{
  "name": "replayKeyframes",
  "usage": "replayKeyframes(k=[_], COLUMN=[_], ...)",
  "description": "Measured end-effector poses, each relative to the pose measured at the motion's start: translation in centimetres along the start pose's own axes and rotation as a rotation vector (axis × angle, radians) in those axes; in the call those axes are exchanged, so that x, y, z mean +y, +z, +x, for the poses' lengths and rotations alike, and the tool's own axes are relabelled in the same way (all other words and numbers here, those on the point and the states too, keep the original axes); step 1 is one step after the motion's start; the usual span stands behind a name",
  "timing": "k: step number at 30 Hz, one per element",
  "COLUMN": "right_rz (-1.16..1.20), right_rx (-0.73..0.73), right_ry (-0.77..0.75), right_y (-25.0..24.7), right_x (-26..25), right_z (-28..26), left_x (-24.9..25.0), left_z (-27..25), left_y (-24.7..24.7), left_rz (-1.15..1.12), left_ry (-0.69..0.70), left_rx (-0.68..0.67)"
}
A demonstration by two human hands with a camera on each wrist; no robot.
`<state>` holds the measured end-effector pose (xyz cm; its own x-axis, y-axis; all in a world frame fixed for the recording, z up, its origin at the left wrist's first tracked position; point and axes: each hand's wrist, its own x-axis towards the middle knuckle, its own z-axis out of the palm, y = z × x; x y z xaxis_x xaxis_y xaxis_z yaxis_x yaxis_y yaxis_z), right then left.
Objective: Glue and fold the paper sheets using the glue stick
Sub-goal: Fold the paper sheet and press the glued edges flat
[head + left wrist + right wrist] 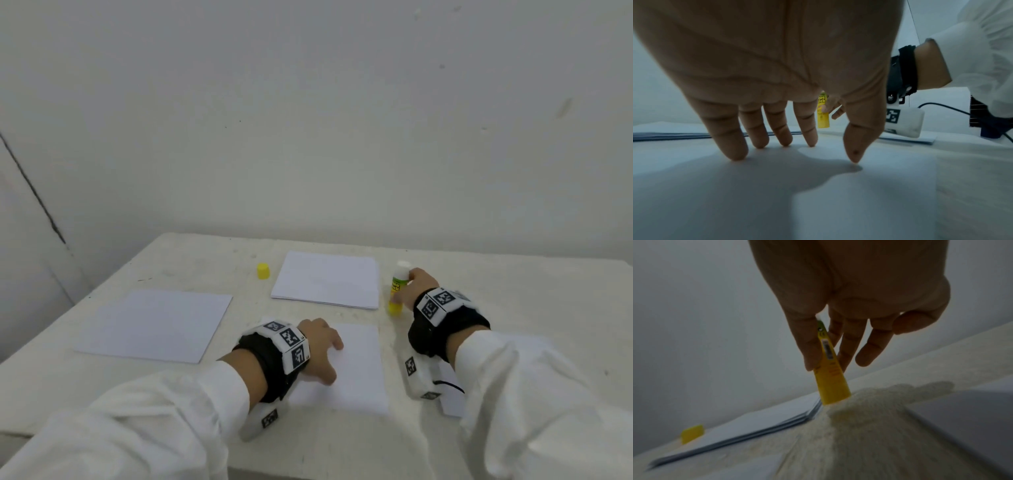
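Step in hand: the glue stick [397, 287] stands upright on the worktop [191, 260], uncapped, its white glue end up; it looks to be either just set down or about to be lifted, I cannot tell which.
Right hand: the right hand [419, 284] pinches the glue stick's barrel between thumb and fingers, at about 1 o'clock from the near sheet.
Left hand: the left hand [320, 346] lies spread with straight fingertips [785, 142] pressing on the near sheet [359, 370], pinning it flat.
Cap: the yellow cap [263, 270] sits alone at 11 o'clock, just left of the paper stack [325, 279].
Other paper: a single sheet [154, 323] lies at 9 o'clock, well apart from the hands.
Next move: probably either gluing or folding the pinned sheet; the left hand needs to hold the paper firm so that it does not slide or wrinkle.
Surface: an off-white, scuffed worktop with a rough grain in the right wrist view.
Room: a plain pale wall [308, 120] behind, with small marks and a dark crack at 10 o'clock.
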<state>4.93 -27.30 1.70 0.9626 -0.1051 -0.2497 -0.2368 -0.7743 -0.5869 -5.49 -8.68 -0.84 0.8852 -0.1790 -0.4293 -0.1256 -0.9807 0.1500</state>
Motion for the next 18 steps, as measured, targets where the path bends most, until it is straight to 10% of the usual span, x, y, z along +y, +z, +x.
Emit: replayKeyframes(k=[13, 18], right_rz=[-0.452, -0.394], right_rx=[-0.082, -0.251], right_ry=[0.135, -0.116], right_y=[1.0, 4.7], right_x=[-1.8, -8.4], right_z=[-3.3, -7.9], left_x=[-6.4, -15.1], left_z=[-3.0, -5.7], left_y=[-1.9, -2.7], left_rz=[-0.181, -0.150], left_ry=[0.104, -0.056], left_rx=[0.089, 0.079])
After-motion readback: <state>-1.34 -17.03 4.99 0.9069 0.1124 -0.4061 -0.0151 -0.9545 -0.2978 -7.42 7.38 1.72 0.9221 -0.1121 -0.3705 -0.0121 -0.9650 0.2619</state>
